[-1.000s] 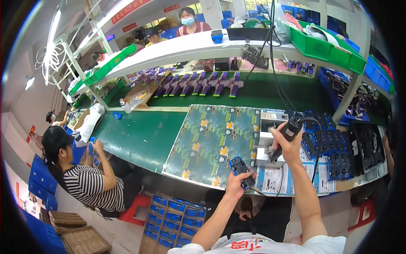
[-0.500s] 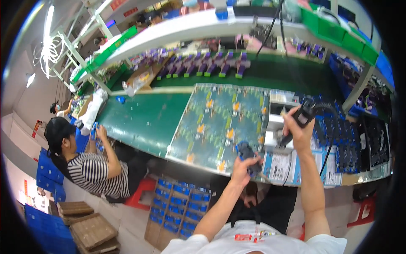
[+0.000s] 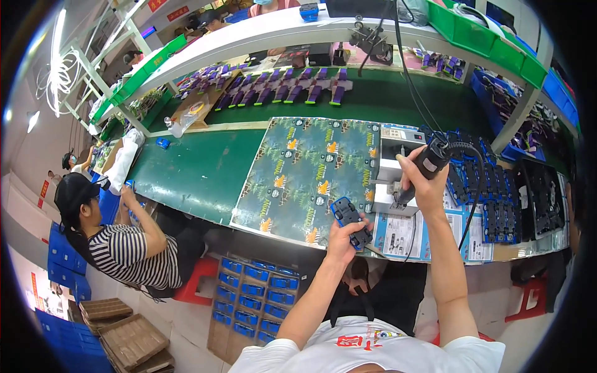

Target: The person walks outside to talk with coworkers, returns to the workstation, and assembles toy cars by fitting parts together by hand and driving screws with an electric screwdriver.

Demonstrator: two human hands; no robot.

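- Printed green sheets (image 3: 311, 174) are lying across the surface.
- Blue-and-white labels (image 3: 404, 233) are sitting at its near edge.
- Red signs (image 3: 177, 12) are hanging high up.

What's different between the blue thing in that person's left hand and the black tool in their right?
The blue and black part is flat and blocky, while the black tool is long and round like a handle. The part has no cord; the tool trails a black cable upward. The left hand holds the part low at the bench edge, while the right hand grips the tool higher, tip pointing down at a grey fixture. Both are held firmly.
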